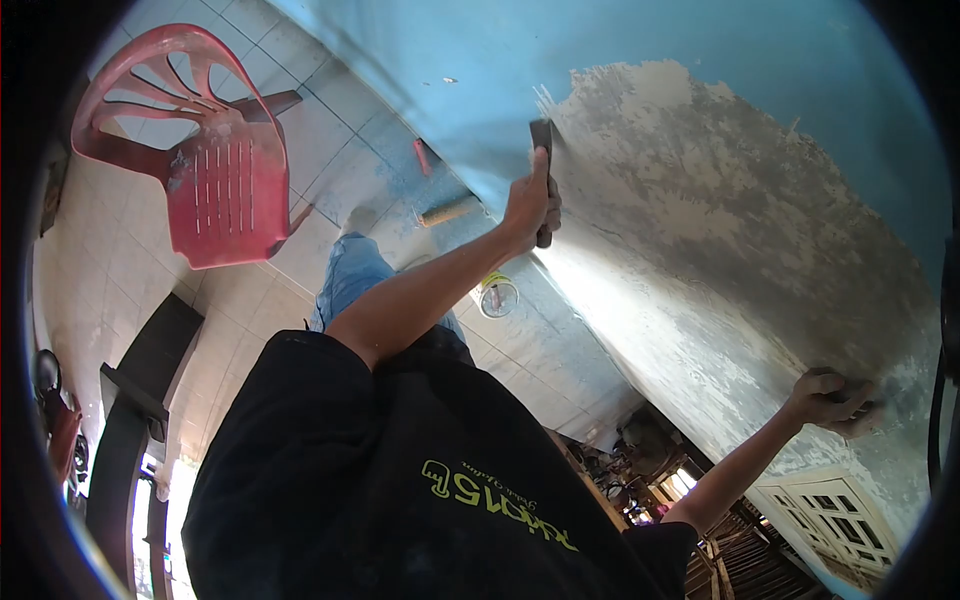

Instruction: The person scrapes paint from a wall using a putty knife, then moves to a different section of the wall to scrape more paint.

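Note:
My left hand (527,207) is closed round a dark flat scraper (542,135), its thumb lying along the tool. The scraper is at the edge of the bare grey patch (735,190) on the blue wall (630,30). Farther along the wall, my right hand (832,402) rests against the rough surface with its fingers bent and apart. No tool shows in it, though the palm side is hidden.
A red plastic chair (228,190) stands on the tiled floor (320,130). Near the wall's foot lie a red-handled item (421,157), a paint roller (449,212) and a small bucket (497,298). A white vent grille (835,520) and clutter (640,465) are at lower right.

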Motion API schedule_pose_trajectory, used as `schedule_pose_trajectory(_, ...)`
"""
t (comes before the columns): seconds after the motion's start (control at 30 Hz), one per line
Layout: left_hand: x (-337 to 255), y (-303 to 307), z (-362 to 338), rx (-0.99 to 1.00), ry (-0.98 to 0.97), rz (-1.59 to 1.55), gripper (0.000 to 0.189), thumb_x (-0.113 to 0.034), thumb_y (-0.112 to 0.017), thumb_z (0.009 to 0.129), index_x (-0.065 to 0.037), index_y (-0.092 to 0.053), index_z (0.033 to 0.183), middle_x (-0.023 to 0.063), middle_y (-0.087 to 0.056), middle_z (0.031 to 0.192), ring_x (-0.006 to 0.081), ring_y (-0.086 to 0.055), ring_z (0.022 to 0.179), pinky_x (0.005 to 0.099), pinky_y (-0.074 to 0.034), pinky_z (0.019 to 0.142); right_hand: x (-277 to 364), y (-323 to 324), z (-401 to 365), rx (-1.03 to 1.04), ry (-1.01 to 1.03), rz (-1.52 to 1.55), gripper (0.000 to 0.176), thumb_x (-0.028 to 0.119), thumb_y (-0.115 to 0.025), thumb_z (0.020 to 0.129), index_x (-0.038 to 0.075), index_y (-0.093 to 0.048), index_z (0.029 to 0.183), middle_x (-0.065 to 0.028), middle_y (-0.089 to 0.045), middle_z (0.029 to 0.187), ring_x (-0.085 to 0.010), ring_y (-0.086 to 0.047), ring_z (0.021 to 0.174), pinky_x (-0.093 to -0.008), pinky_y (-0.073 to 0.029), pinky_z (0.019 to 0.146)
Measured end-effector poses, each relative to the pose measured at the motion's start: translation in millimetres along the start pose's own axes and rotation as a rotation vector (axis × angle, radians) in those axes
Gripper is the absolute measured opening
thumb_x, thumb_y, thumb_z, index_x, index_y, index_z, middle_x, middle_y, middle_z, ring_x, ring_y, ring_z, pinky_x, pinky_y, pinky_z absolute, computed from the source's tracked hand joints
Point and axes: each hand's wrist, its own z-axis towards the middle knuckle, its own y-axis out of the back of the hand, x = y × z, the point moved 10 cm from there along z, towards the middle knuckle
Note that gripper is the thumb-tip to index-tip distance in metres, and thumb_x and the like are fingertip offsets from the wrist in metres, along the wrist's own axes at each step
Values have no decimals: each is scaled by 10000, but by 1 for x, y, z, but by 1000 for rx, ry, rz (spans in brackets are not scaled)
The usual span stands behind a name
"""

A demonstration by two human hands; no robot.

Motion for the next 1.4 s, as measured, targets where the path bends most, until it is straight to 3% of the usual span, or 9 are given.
schedule_pose_trajectory(0.2,25,-5,-1,65,76,2,552,-640,-427,907,-157,-355,648,-63,-263,504,72,-259,394,261,-239,371,1,2,-1,-14,-24,16,388,294,-429,953,27,-498,1227,-154,-324,1374,-287,-249,1326,-507,-280,1075)
schedule_pose_trajectory(0.3,-1,4,2,-92,-48,60,553,-637,-421,912,-158,-350,644,-62,-264,496,77,-258,388,265,-228,367,-3,1,-4,-14,-11,34,382,265,-448,931,24,-500,1223,-158,-323,1378,-284,-248,1327,-504,-277,1080)
schedule_pose_trajectory(0.53,-2,-1,-4,-17,19,18,562,-648,-424,903,-157,-345,642,-56,-260,503,85,-267,393,257,-226,384,0,2,0,-16,-35,10,387,292,-439,939,36,-503,1222,-164,-338,1370,-286,-269,1319,-506,-274,1083)
schedule_pose_trajectory(0.73,-41,1,7,8,-110,-19,547,-631,-428,912,-154,-358,655,-54,-262,506,93,-284,396,272,-247,383,-2,6,0,-39,-60,15,333,226,-498,905,52,-552,1183,-144,-355,1339,-273,-349,1253,-487,-325,1059)
schedule_pose_trajectory(0.87,-9,-12,-9,46,5,-5,542,-621,-442,913,-154,-365,650,-54,-282,500,91,-300,392,262,-263,384,-2,2,-2,-12,-49,-48,390,320,-417,954,57,-505,1228,-149,-351,1371,-275,-295,1307,-511,-294,1065)
schedule_pose_trajectory(1.0,-61,-6,3,16,-147,-52,537,-612,-451,914,-145,-387,658,-31,-339,491,90,-297,370,264,-238,367,-4,2,-3,-25,-57,-21,381,325,-421,952,65,-520,1213,-147,-360,1358,-279,-322,1294,-510,-302,1060)
schedule_pose_trajectory(1.13,-27,-8,-9,-71,-121,141,576,-640,-437,903,-138,-378,627,-21,-356,498,112,-376,378,277,-307,365,-2,5,-1,-31,-57,-30,376,327,-430,951,68,-532,1204,-143,-358,1367,-282,-344,1283,-509,-306,1057)
schedule_pose_trajectory(1.23,-17,-17,-20,20,3,77,563,-629,-447,905,-145,-363,631,-54,-288,509,81,-291,387,259,-249,375,-6,4,-7,-14,-73,-46,373,316,-439,950,64,-531,1210,-149,-366,1363,-287,-356,1275,-511,-314,1044)
schedule_pose_trajectory(1.4,-43,-21,-11,92,-122,10,541,-627,-442,908,-161,-338,654,-70,-257,516,59,-250,398,251,-217,383,-2,5,-2,-39,-70,-15,368,308,-443,950,68,-538,1212,-150,-384,1354,-291,-362,1274,-517,-316,1025)
